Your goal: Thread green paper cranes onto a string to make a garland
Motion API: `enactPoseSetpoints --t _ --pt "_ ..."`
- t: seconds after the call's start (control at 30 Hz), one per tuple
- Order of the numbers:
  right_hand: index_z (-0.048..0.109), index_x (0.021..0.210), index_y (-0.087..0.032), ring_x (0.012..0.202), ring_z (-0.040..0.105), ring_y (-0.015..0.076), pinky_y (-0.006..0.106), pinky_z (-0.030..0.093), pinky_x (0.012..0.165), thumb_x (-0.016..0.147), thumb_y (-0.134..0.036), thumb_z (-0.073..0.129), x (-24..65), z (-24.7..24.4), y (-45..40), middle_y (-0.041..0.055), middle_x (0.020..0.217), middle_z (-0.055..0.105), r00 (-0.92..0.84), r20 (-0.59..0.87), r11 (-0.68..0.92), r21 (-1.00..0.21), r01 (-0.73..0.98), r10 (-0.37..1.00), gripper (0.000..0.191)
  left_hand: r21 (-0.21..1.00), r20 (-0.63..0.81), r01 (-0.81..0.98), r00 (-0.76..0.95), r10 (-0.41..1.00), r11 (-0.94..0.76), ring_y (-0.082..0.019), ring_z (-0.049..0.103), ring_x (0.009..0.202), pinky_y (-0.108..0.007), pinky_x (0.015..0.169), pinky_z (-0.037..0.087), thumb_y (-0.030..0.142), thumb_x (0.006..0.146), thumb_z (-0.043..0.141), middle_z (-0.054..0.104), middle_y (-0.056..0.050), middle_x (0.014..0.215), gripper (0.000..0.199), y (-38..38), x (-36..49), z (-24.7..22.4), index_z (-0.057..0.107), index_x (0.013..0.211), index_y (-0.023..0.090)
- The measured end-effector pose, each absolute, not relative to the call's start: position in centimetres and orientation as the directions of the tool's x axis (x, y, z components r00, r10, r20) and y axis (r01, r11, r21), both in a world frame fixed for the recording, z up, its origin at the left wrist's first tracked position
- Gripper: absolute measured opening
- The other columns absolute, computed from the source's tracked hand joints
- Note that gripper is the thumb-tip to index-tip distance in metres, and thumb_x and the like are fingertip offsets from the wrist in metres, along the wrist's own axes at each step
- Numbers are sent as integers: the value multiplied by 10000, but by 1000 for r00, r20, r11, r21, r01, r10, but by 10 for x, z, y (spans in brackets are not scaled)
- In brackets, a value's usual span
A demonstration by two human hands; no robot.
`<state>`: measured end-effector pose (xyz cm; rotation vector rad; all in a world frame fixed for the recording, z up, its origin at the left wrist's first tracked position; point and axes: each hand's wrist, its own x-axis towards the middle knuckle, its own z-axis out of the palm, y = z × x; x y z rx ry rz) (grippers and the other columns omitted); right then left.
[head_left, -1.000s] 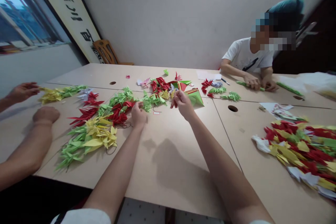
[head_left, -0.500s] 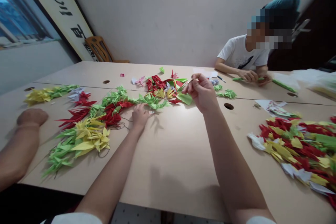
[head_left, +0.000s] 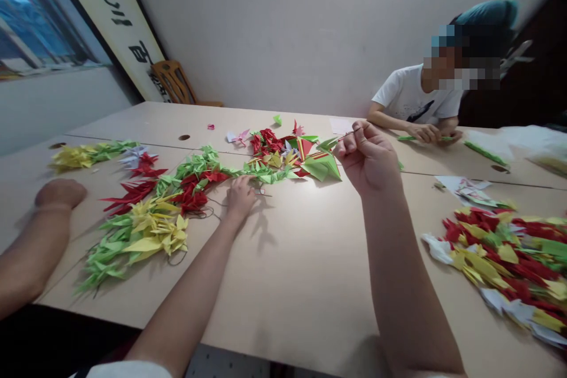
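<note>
My left hand (head_left: 240, 196) lies low over the table, its fingers closed at the edge of a string of green folded paper cranes (head_left: 272, 172). Just right of its fingertips lies something thin and dark with a small pale bit, too small to name. Raised to the right, my right hand (head_left: 371, 156) pinches a thin dark thread (head_left: 346, 134) between thumb and forefinger; its far end is hard to make out. Behind and between the hands sits a heap of red paper cranes (head_left: 267, 143) and a green folded paper piece (head_left: 322, 166).
Yellow cranes (head_left: 162, 233) with trailing thread lie left. Another person's closed hand (head_left: 62, 194) rests at far left. Across the table a person in a white shirt (head_left: 401, 94) handles a green strip (head_left: 406, 138). A multicoloured crane pile (head_left: 509, 254) covers the right side.
My right hand has moved to the right, still pinching the thread. My left hand stays by the green cranes. The view has shifted slightly.
</note>
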<state>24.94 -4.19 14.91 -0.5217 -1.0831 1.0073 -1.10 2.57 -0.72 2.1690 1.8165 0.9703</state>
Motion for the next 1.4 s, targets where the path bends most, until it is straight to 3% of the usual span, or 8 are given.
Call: enactPoseSetpoints --t 0.17,0.3,0.53,0.7,1.0,1.2,1.4 --pt "494 810 -226 553 516 96 241 505 576 881 -249 633 261 154 -43 -64 573 417 123 491 494 -762 -418 862 158 457 302 840 162 939 -292 -279 385 1356 -480 1089 330 229 855 461 475 -96 1446 558 24 -13 -8 434 1412 251" --pt "498 798 -234 554 510 98 250 504 573 886 -249 620 270 160 -49 -60 579 392 119 517 520 -762 -387 847 151 427 239 865 175 955 -265 -290 392 1356 -510 1080 329 259 870 468 490 -109 1436 568 24 -12 -9 414 1435 260" --pt "520 814 -246 526 481 100 265 496 564 859 -173 605 277 168 -57 -64 569 352 119 531 529 -743 -410 839 121 423 297 875 110 949 -234 -296 447 1314 -476 1062 372 274 838 567 511 -123 1413 587 26 -14 -7 448 1412 241" --pt "513 800 -244 529 483 111 273 486 565 838 -133 600 285 169 -57 -62 566 341 100 555 544 -735 -405 826 146 419 296 892 44 954 -172 -315 490 1252 -463 1030 399 292 817 613 560 -145 1347 605 29 -17 -9 462 1397 213" --pt "494 768 -242 501 452 102 273 487 543 830 -166 625 280 172 -61 -66 558 345 122 455 455 -755 -472 882 164 377 293 912 51 955 -165 -294 550 1129 -414 941 435 255 831 596 654 -116 1136 414 21 -9 -1 580 1241 204" --pt "491 744 -256 494 439 109 293 474 545 754 -93 619 294 180 -71 -65 551 340 188 457 487 -728 -482 869 207 479 253 854 86 964 -202 -240 624 925 -333 846 455 175 840 551 680 -73 912 470 27 -14 -7 499 1307 187" --pt "486 719 -249 477 365 85 264 440 551 645 10 577 305 186 -81 -75 548 332 273 461 531 -655 -538 845 284 538 255 833 -12 967 -132 -245 632 885 -331 788 463 100 825 484 660 -107 941 423 31 -19 -10 495 1241 174"
